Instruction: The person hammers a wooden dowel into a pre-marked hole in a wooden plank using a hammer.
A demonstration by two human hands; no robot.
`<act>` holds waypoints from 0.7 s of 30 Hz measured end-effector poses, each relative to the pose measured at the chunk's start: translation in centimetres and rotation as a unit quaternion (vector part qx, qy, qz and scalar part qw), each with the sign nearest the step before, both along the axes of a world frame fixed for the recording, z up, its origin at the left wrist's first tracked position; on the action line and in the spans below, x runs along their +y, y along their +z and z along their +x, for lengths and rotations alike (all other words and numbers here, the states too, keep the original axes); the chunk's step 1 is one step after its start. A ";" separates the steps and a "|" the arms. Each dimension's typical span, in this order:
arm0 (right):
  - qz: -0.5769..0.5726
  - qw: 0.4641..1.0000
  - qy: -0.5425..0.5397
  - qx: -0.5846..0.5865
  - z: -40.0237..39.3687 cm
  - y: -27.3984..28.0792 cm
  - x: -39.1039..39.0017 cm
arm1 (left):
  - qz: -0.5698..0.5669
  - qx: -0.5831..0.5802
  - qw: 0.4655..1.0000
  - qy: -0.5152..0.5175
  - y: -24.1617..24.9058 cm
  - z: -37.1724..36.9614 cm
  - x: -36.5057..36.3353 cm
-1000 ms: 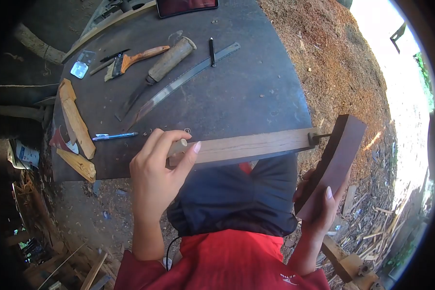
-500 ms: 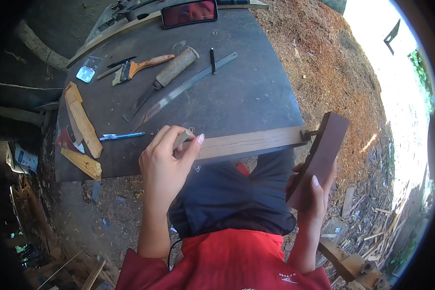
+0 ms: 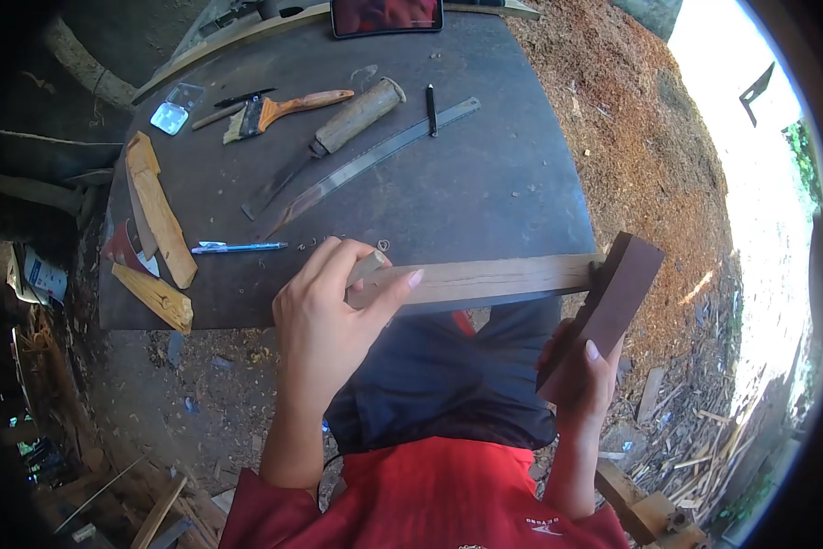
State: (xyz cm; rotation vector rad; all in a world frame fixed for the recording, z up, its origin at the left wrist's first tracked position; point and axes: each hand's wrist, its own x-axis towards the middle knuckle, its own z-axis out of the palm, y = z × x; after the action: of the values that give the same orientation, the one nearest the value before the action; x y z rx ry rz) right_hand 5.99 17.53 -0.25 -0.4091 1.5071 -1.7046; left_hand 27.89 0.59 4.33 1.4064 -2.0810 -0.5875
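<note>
A long, pale wooden strip (image 3: 498, 277) lies along the table's near edge, with a dark crack line down its face. My left hand (image 3: 324, 297) is closed on its left end, thumb along the near edge and fingers curled round a small wood stub (image 3: 366, 267). My right hand (image 3: 587, 371) grips a dark reddish-brown wooden block (image 3: 608, 306), held tilted at the strip's right end. The block's upper part overlaps that end in this view. The fingers of my right hand are mostly hidden behind the block.
On the dark table (image 3: 448, 197) lie a chisel (image 3: 361, 114), a saw blade (image 3: 375, 163), a black pencil (image 3: 432, 110), a paintbrush (image 3: 283, 110), a blue pen (image 3: 238, 247) and wood offcuts (image 3: 160, 210). A phone (image 3: 386, 16) stands at the back. Sawdust (image 3: 631, 156) covers the ground at right.
The block has come closer to the strip's right end, narrowing the gap and covering most of the dark piece there. The view has shifted slightly, and my left hand keeps its hold.
</note>
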 end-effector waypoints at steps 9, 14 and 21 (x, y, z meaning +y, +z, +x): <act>0.016 0.998 0.023 0.056 1.0 0.4 -0.3 | -0.003 0.000 1.000 0.009 -0.4 -0.2 -0.2; 0.012 0.998 0.035 0.049 0.6 0.5 -0.1 | -0.038 0.001 0.999 0.007 -0.5 -0.2 -0.1; 0.007 0.998 0.032 0.045 0.6 0.1 -0.1 | -0.170 0.032 0.975 -0.139 0.3 -1.8 -0.2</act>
State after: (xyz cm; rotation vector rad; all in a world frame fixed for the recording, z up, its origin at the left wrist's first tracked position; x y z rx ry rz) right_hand 6.58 17.46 -0.15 -0.5282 1.5519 -1.6441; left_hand 26.04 0.42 4.59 0.9005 -2.2156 -0.3542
